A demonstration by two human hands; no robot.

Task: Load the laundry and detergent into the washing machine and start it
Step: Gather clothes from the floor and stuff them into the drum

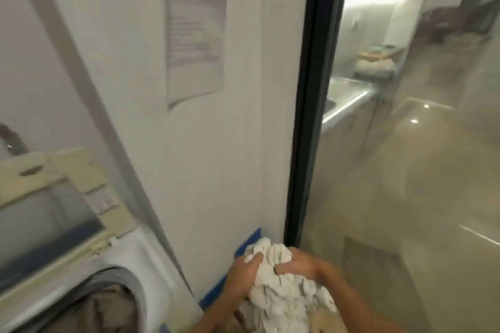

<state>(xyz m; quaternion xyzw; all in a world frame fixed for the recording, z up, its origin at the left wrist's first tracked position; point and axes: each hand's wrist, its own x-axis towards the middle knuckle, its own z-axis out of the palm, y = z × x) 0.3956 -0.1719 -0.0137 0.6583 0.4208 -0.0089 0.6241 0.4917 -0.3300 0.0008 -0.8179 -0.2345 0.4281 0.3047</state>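
At the far left your washing machine (151,259) stands with its lid (48,211) raised, and beige laundry (113,305) lies in the drum. On the white wall beside it hangs a printed notice (196,32) — too blurred to read — and strips of blue tape (244,244) run along the wall low down. Just right of the tape your left hand (240,276) grips a crumpled white cloth (284,286), thumb over its top, while your right hand (303,265) clutches the same bundle from the other side — the cloth is held near the wall, right of the machine, not over the drum. Further right a black door frame (305,116) edges a view onto a steel counter (349,97) and a glossy floor (433,170).
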